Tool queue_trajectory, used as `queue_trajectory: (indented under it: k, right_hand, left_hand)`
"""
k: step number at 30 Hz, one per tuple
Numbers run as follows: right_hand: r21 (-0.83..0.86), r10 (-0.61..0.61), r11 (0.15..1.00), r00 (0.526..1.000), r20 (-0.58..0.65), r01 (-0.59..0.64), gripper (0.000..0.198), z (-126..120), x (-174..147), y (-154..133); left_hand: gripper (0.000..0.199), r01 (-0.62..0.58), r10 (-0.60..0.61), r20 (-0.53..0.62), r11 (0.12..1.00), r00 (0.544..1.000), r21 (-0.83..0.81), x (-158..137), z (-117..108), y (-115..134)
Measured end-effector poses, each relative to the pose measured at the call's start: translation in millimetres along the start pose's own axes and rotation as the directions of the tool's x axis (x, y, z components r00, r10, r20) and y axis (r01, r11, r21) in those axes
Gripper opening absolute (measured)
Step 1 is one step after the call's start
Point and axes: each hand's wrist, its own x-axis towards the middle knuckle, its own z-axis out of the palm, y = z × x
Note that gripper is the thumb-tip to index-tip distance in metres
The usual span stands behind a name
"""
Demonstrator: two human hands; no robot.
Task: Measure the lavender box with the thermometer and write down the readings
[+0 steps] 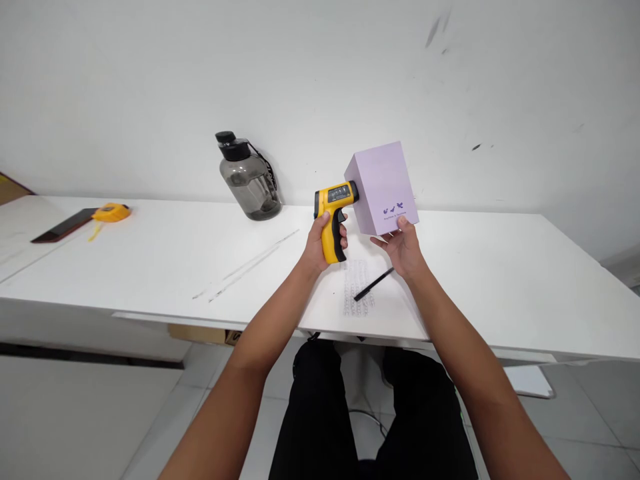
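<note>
On the left, a yellow tape measure (112, 213) sits on the white tabletop (165, 250). A gray bottle (250, 187) stands at the far side. The left hand (316, 248) curls its fingers around a yellow and black tool (331, 230). Nearer, 1 black pen (371, 287) lies on paper (356, 309). The right hand (406, 255) has its fingers on a purple box (384, 183), holding its bottom edge, just beside the tool.

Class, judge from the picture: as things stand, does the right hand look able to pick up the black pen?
Probably not: the right hand is holding the purple box, so it would likely have to let go first, though the black pen lies close by, largely uncovered.
</note>
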Motion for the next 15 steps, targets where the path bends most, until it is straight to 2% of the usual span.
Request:
queue_trajectory:
  k: [15]
  right_hand:
    - [-0.022,-0.001,1.000,1.000,0.017,0.001,0.067,-1.4,0.6,0.6]
  left_hand:
    - [0.045,0.016,-0.016,-0.017,1.000,1.000,0.008,-1.8,2.5,1.3]
